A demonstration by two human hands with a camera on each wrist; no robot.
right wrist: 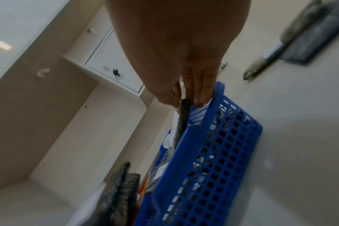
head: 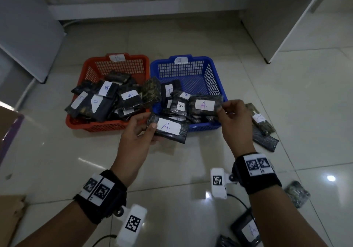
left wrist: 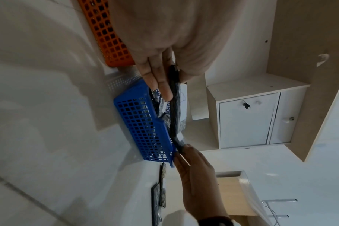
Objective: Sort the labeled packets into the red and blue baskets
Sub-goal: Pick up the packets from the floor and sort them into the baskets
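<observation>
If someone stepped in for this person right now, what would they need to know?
Left hand holds an A packet in front of the baskets. Right hand pinches another A packet over the blue basket, tagged A.
Done: B packets lie in the red basket, tagged B; A packets in the blue.
Left: drop both held packets into blue, then sort the loose packets on the floor at the right.

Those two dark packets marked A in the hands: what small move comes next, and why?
Probably the right hand lets its dark plastic packet marked A drop into the blue mesh basket: it already hangs over that basket, whose tag also reads A.
</observation>
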